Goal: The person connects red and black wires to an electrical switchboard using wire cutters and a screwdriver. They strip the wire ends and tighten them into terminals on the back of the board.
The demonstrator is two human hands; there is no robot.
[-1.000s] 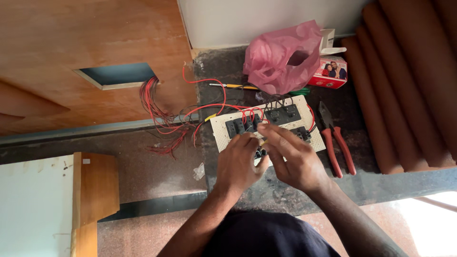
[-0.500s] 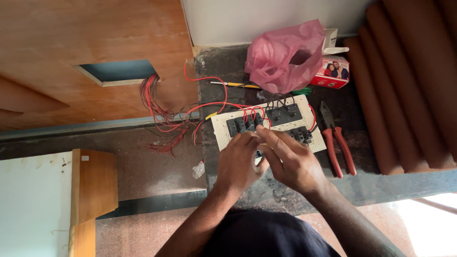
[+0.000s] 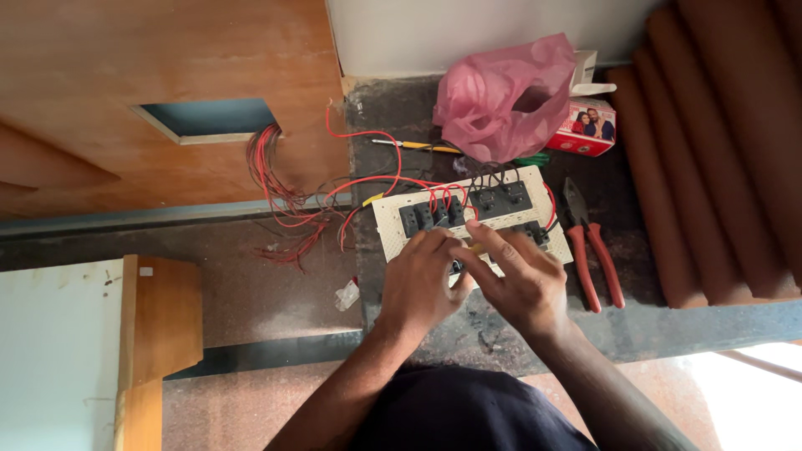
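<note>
A white switch plate [image 3: 393, 219] lies on the dark stone ledge, back side up, with several black switch modules and red wires [image 3: 284, 196] running to it. At the plate's near edge my left hand [image 3: 422, 284] and my right hand [image 3: 518, 284] meet. Between their fingertips they pinch a small black switch module [image 3: 456, 267], which the fingers mostly hide. A yellowish bit shows by my right index finger; I cannot tell what it is.
Red-handled pliers [image 3: 593, 250] lie right of the plate. Behind it are a pink plastic bag [image 3: 501, 96], a small red carton [image 3: 589, 129] and a yellow-handled screwdriver [image 3: 418, 145]. A wooden panel with a rectangular cutout [image 3: 205, 117] stands at left, brown rolls [image 3: 718, 150] at right.
Both hands have crept a little toward the plate, and the fingers have drawn closer together over the small black module.
</note>
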